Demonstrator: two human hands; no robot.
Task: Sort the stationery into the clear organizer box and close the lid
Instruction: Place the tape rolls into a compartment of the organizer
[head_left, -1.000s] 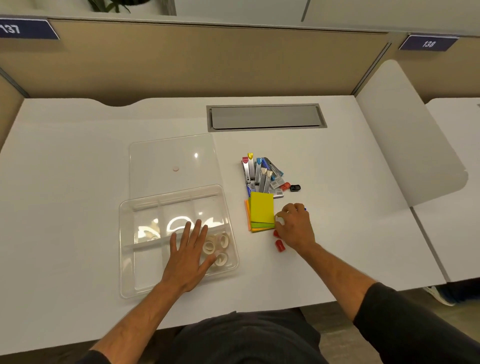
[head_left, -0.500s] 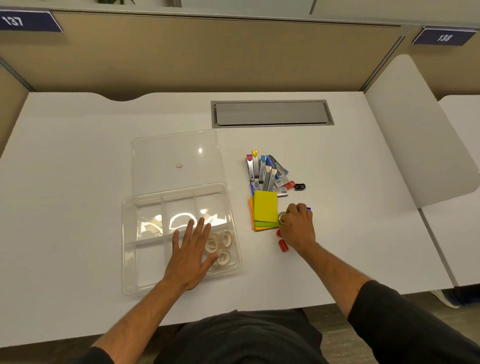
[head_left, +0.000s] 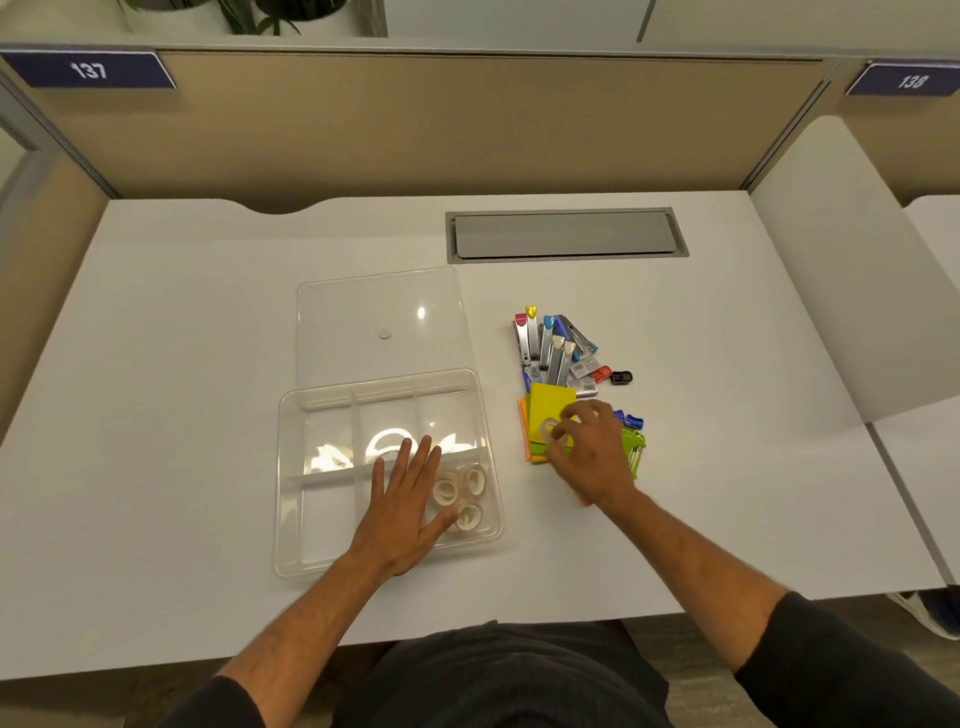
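three tape rolls (head_left: 460, 492) in organizer box (head_left: 291, 467).

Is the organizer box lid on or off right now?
Off. The lid lies flat on the desk behind the open organizer box, whose compartments are uncovered.
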